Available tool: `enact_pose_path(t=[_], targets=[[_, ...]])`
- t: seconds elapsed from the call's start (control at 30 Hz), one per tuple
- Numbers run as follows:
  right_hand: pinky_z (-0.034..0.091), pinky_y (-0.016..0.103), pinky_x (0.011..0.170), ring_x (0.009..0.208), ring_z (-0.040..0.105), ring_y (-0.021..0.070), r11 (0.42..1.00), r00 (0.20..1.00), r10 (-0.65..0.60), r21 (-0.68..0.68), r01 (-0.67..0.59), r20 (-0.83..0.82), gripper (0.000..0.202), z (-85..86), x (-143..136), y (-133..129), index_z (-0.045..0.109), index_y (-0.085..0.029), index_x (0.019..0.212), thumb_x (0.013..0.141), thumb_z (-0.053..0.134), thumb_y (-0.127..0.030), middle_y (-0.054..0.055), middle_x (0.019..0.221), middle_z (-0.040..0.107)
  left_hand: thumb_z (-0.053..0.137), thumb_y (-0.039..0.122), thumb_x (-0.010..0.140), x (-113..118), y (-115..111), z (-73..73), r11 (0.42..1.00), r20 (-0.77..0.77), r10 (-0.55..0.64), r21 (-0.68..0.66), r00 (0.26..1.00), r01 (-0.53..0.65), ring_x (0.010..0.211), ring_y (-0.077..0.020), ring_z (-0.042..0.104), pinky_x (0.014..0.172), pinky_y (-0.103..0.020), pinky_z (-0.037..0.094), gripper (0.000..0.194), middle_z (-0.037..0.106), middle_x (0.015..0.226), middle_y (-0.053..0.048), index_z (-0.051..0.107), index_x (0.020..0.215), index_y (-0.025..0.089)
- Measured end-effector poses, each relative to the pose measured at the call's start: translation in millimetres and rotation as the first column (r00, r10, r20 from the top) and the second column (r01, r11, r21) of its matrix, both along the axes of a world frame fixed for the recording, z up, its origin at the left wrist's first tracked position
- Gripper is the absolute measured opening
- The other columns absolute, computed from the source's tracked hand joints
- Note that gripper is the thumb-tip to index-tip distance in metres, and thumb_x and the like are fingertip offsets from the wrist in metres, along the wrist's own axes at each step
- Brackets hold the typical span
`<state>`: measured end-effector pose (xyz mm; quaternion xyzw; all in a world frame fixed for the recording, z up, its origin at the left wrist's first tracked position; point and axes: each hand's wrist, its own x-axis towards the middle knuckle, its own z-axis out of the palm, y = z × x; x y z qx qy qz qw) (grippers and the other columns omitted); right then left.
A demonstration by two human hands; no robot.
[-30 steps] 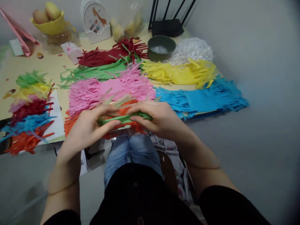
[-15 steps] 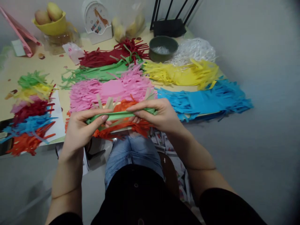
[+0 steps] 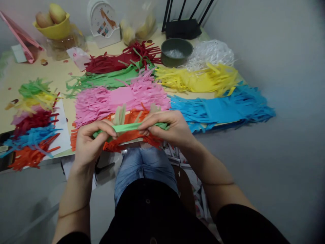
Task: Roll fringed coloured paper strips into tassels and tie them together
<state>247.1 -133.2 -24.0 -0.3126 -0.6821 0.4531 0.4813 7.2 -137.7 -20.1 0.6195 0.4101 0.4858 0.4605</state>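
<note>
Between my two hands a green fringed tissue-paper strip is stretched level, its middle rolled narrow. My left hand pinches its left part between thumb and fingers. The right part is pinched by my right hand, with a bit of green sticking out past the fingers. Pale strips rise behind the paper; I cannot tell whether they belong to it. Below and behind my hands lies orange fringed paper at the table's near edge. Pink fringed paper lies just beyond it.
Blue, yellow, dark red and green fringed paper lies across the table. Small multicoloured bundles are at the left. Behind stand a dark bowl, white shredded material, a black router and a yellow bowl.
The fingers of my left hand have curled further over the green strip, and that hand has shifted slightly right. The strip's middle shows a flatter, lighter face.
</note>
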Motion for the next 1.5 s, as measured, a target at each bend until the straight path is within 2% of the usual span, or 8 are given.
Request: enact_pose_path(t=[0.2, 0.43, 0.6, 0.73, 0.97, 1.1, 1.33, 1.5], targets=[[0.054, 0.023, 0.072, 0.075, 0.070, 0.0133, 0.997, 0.989, -0.027, 0.079, 0.016, 0.144, 0.013, 1.9, 3.2, 0.5, 0.074, -0.015, 0.081, 0.088, 0.065, -0.021, 0.004, 0.081, 0.076, 0.065, 0.030, 0.086, 3.6, -7.4, 3.2, 0.975, -0.297, 0.047, 0.220, 0.954, 0.020, 0.071, -0.0179, 0.062, 0.085, -0.039, 0.057, 0.023, 0.063, 0.067, -0.003, 0.061, 0.065, 0.021], [0.053, 0.025, 0.086, 0.095, 0.072, 0.0159, 0.977, 0.926, -0.197, 0.145, 0.157, 0.323, 0.024, 1.4, 1.7, -2.7, 0.072, -0.016, 0.111, 0.088, 0.066, -0.018, 0.006, 0.108, 0.077, 0.066, 0.014, 0.086, 6.3, -6.6, -0.6, 0.881, -0.397, 0.142, 0.469, 0.907, 0.067, 0.067, -0.0139, 0.060, 0.087, -0.037, 0.058, 0.027, 0.059, 0.065, 0.002, 0.049, 0.066, 0.022], [0.053, 0.027, 0.088, 0.098, 0.071, 0.0180, 1.000, 0.938, -0.019, 0.002, 0.019, 0.345, 0.030, 10.3, 6.3, 1.0, 0.073, -0.016, 0.112, 0.084, 0.072, -0.026, 0.006, 0.109, 0.077, 0.066, 0.017, 0.088, -3.1, -6.6, -1.3, 0.865, -0.528, 0.183, 0.488, 0.829, 0.120, 0.095, -0.0191, 0.069, 0.089, -0.033, 0.055, 0.021, 0.075, 0.098, -0.004, 0.068, 0.108, 0.024], [0.052, 0.026, 0.086, 0.093, 0.072, 0.0164, 0.995, 0.946, 0.089, -0.063, -0.073, 0.311, 0.018, 12.9, 3.5, 4.6, 0.077, -0.017, 0.100, 0.090, 0.067, -0.028, 0.004, 0.100, 0.078, 0.064, 0.018, 0.090, -2.5, -8.8, 3.9, 0.870, -0.570, 0.133, 0.459, 0.810, 0.180, 0.101, -0.0204, 0.071, 0.092, -0.033, 0.055, 0.022, 0.076, 0.102, -0.004, 0.071, 0.110, 0.025], [0.050, 0.024, 0.075, 0.079, 0.069, 0.0141, 0.999, 0.960, -0.031, -0.033, 0.042, 0.279, 0.008, 13.9, 0.4, 4.7, 0.076, -0.015, 0.085, 0.085, 0.070, -0.021, 0.003, 0.086, 0.077, 0.069, 0.026, 0.089, 2.7, -11.3, 10.7, 0.959, -0.526, 0.157, 0.282, 0.836, -0.003, 0.071, -0.0142, 0.069, 0.069, -0.025, 0.054, 0.006, 0.075, 0.081, -0.002, 0.069, 0.088, 0.020], [0.053, 0.024, 0.074, 0.079, 0.071, 0.0142, 0.994, 0.979, -0.026, -0.097, 0.046, 0.202, 0.011, 14.9, 1.7, 4.7, 0.076, -0.015, 0.089, 0.084, 0.068, -0.019, 0.004, 0.087, 0.078, 0.070, 0.028, 0.089, 4.3, -10.0, 11.1, 0.996, -0.355, 0.045, 0.092, 0.934, -0.013, 0.070, -0.0146, 0.072, 0.067, -0.024, 0.056, 0.011, 0.076, 0.078, -0.003, 0.068, 0.089, 0.017], [0.060, 0.024, 0.070, 0.074, 0.074, 0.0135, 0.957, 0.992, 0.103, -0.264, -0.119, -0.074, 0.019, 8.6, 2.0, 8.6, 0.080, -0.018, 0.099, 0.086, 0.071, -0.029, 0.004, 0.086, 0.079, 0.072, 0.022, 0.088, 5.3, -8.4, 10.2, 0.993, 0.008, -0.027, -0.111, 1.000, 0.027, 0.072, -0.0153, 0.074, 0.072, -0.027, 0.060, 0.015, 0.077, 0.079, -0.002, 0.080, 0.101, 0.024], [0.061, 0.023, 0.072, 0.077, 0.075, 0.0146, 0.941, 0.970, 0.211, -0.244, -0.234, -0.117, 0.012, 7.1, 3.0, 17.3, 0.082, -0.017, 0.086, 0.080, 0.076, -0.026, 0.006, 0.087, 0.080, 0.073, 0.020, 0.085, 4.4, -6.6, 7.1, 0.997, 0.068, -0.055, -0.052, 0.996, 0.058, 0.071, -0.0148, 0.071, 0.071, -0.027, 0.059, 0.011, 0.076, 0.076, -0.003, 0.082, 0.085, 0.025]])
